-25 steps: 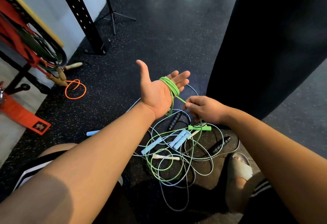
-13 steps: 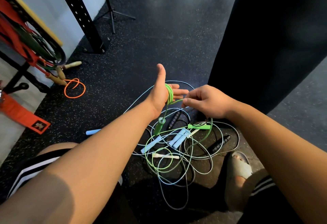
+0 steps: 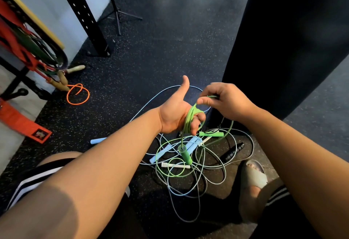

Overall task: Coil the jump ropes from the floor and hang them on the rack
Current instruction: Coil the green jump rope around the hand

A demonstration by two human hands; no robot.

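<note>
A green jump rope (image 3: 189, 117) is wound in several turns round the fingers of my left hand (image 3: 176, 112), whose thumb sticks up and whose fingers curl over the coil. One green handle (image 3: 185, 154) dangles below that hand. My right hand (image 3: 224, 100) pinches the rope's free strand just right of the coil. The other green handle (image 3: 211, 134) lies on the floor in a tangle of light blue, white and black ropes (image 3: 188, 163). The rack (image 3: 22, 36) stands at the far left with red and green bands on it.
A big black punching bag (image 3: 287, 40) hangs close on the right. A black perforated upright (image 3: 85, 15) and a tripod stand (image 3: 117, 12) are at the back left. An orange rope (image 3: 77, 95) with wooden handles lies by the rack. My sandalled foot (image 3: 253, 174) is beside the tangle.
My left hand has turned thumb up and curled its fingers over the green coil. My right hand has risen and carried the strand over it. The green handle swung lower.
</note>
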